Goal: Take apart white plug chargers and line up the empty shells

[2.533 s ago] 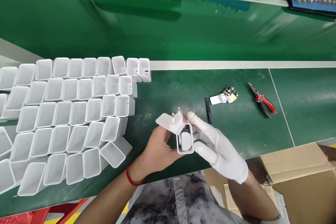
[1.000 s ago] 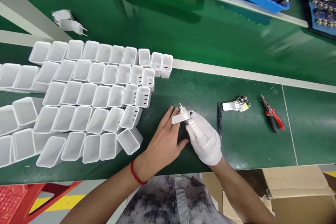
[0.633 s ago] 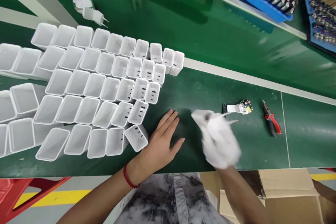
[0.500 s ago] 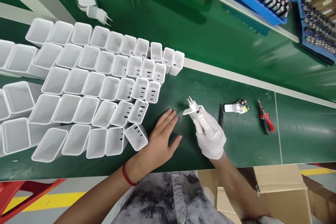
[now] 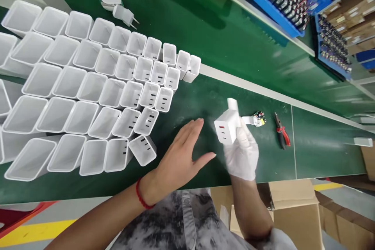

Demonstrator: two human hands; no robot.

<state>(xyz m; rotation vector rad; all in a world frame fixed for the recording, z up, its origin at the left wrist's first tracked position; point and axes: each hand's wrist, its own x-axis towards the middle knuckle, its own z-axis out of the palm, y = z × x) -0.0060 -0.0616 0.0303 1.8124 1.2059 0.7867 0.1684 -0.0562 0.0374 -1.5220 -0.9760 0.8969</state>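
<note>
My right hand (image 5: 242, 154), in a white glove, is closed around a white plug-in charger (image 5: 227, 127) held above the bench. The charger's port face points toward the left, with one red-lined slot and two dark slots, and a white flap (image 5: 233, 104) sticks up behind it. My left hand (image 5: 183, 150), bare with a red cord on the wrist, hovers palm down with fingers stretched out and thumb apart. It holds nothing. Left of it stand rows of open white charger housings (image 5: 142, 150), the nearest one tilted.
On the green bench (image 5: 263, 156) lie a circuit board assembly (image 5: 258, 119) and red-handled pliers (image 5: 283, 134). A white plug (image 5: 124, 15) lies at the back. Blue trays (image 5: 275, 8) of parts stand on the upper shelf. Cardboard boxes (image 5: 295, 222) are below the front edge.
My right hand has turned the charger so its port face shows instead of its prongs. My left hand has lifted a little and moved right. The camera view has shifted right.
</note>
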